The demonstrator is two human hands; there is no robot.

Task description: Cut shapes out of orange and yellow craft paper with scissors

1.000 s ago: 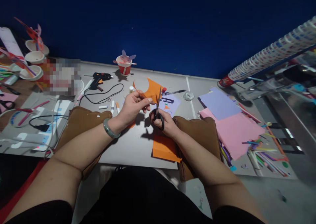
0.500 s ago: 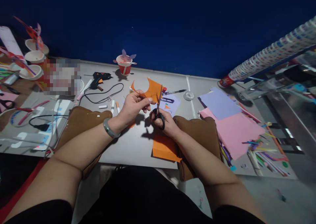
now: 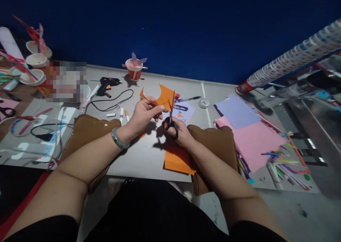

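My left hand [image 3: 146,114] pinches an orange sheet of paper [image 3: 165,95] that has a rounded piece cut out of its upper edge. In my right hand [image 3: 181,132] are black-handled scissors [image 3: 172,123], fingers in the loops and blades pointing away from me at the paper's right edge. Whether the blades are closed on the paper is hard to tell. On the table below my right wrist lies another orange paper piece [image 3: 178,161]. A purple paper [image 3: 189,110] with a pen [image 3: 188,99] and a utility knife [image 3: 180,108] lies behind the scissors.
Brown cushions [image 3: 89,135] lie under my forearms. A black glue gun [image 3: 106,85] with its cord and a decorated red paper cup [image 3: 134,73] stand behind my left hand. To the right are a tape roll [image 3: 204,103], pink paper [image 3: 252,142] and a long stack of cups [image 3: 290,57].
The scissors have shifted very slightly at the paper's right edge. Both hands stay in nearly the same place, and the orange sheet remains held.
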